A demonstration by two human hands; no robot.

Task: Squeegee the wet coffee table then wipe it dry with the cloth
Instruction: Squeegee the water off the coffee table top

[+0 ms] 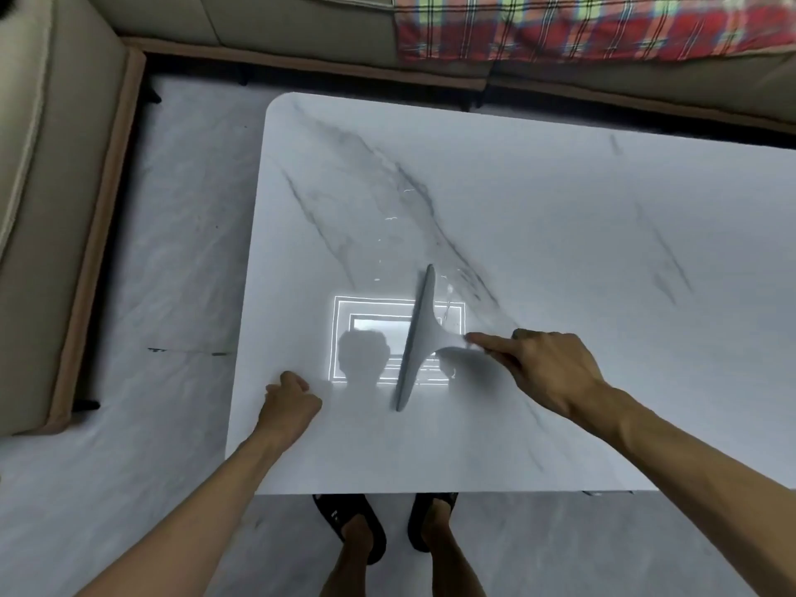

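A white marble-patterned coffee table fills the middle of the view, with small water drops glinting near its centre. A grey squeegee stands on it with its long blade running near to far. My right hand grips the squeegee's handle from the right, index finger stretched along it. My left hand rests as a loose fist on the table near its left front edge, holding nothing. No cloth is in view.
A beige sofa runs along the left and the far side. A red plaid blanket lies on the sofa at the back right. My feet in black sandals stand at the table's near edge on a pale marble floor.
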